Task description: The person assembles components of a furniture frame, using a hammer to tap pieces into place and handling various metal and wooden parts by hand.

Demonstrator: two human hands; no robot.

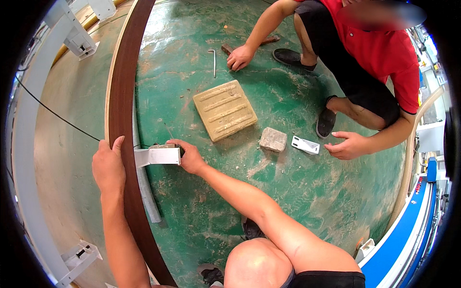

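Note:
A long dark-brown board (121, 96) stands on edge at my left. My left hand (108, 165) is wrapped over its top edge, thumb on the near face. My right hand (189, 156) is closed at the end of a white angled metal bracket (165, 156), which meets the board's face. Behind the bracket a rough grey-brown block (162, 146) partly shows by my fingers; how much of it I grip is hidden. A thin black cable (60, 115) runs to the board near my left hand. A grey tube (146, 194) lies along the board's foot.
On the green floor (201, 201) lie a yellow ribbed paving tile (225, 110), a stone block (273, 139), a white slotted bracket (305, 145) and a hex key (214, 63). A crouching co-worker's hand (240, 58) touches a brown, hammer-like tool (270, 40). Blue-white machinery (396, 235) stands right.

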